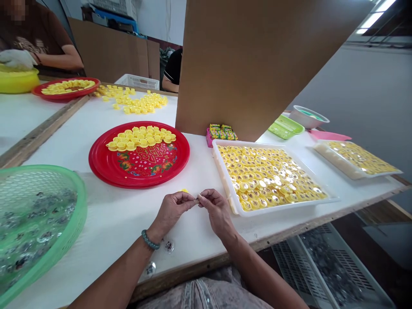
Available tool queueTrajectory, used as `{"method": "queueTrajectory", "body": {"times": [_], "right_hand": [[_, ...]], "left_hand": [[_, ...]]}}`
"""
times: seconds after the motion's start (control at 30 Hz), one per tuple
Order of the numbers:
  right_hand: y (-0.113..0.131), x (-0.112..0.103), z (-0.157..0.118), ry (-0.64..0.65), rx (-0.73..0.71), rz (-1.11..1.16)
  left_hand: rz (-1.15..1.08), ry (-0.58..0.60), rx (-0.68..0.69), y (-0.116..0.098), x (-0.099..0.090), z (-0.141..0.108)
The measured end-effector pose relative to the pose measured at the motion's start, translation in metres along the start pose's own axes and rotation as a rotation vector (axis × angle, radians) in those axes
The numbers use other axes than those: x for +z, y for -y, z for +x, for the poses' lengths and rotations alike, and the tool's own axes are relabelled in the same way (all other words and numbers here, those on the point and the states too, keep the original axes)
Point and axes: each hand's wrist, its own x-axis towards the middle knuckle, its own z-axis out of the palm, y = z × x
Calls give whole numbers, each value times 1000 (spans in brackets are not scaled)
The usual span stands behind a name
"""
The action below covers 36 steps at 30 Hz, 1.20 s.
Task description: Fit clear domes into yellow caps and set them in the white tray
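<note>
One small piece [197,200] between fingertips [203,198]

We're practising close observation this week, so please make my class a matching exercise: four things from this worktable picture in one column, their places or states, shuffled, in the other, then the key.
Column 1
1. Left hand
2. Red floral tray
3. Round green mesh basket
4. White rectangular tray nearest the hands

Column 2
A. Holds clear discs with dark prints
B. Filled with yellow pieces with round printed faces
C. Has a beaded bracelet at its wrist
D. Has yellow cup-shaped pieces grouped toward its far side

Pairs: 1-C, 2-D, 3-A, 4-B
</note>
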Motion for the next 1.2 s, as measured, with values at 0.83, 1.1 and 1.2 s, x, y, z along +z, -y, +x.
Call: {"method": "queueTrajectory", "body": {"times": [0.83,1.1,1.2], "right_hand": [[-7,-4,2,82,13,-87],[-11,-5,1,105,-21,-96],[-13,-4,2,75,-32,-85]], "left_hand": [[-61,-19,-69,-3,-4,2],[0,-36,-62,3,-8,4],[13,-38,-69,5,-7,4]]}}
